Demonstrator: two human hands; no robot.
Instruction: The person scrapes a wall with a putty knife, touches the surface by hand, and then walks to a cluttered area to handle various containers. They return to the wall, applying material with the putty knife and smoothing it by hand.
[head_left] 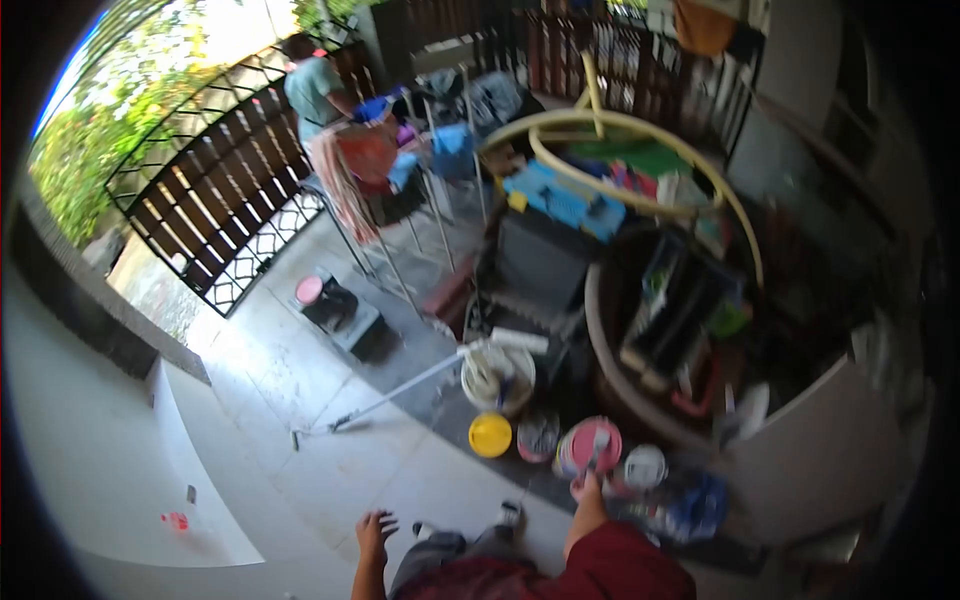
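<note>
My right hand (587, 487) is closed round the handle of a paintbrush (599, 447), its pale end pointing away from me over a pink-lidded bucket (578, 436). Left of that bucket stand a small open tub (538, 437) and a yellow-lidded tub (490, 436). A tin with a whitish top (646, 466) is just to the right. My left hand (376, 530) hangs over the pale floor with its fingers apart, holding nothing.
A white bucket (513, 395) has a paint roller (518, 341) across it, its pole reaching over the floor. Blue plastic (697, 505) lies at right. Beyond are a cluttered round tub (603, 330), a yellow hoop frame (560, 120) and a drying rack. A person (312, 90) stands near the gate (215, 190).
</note>
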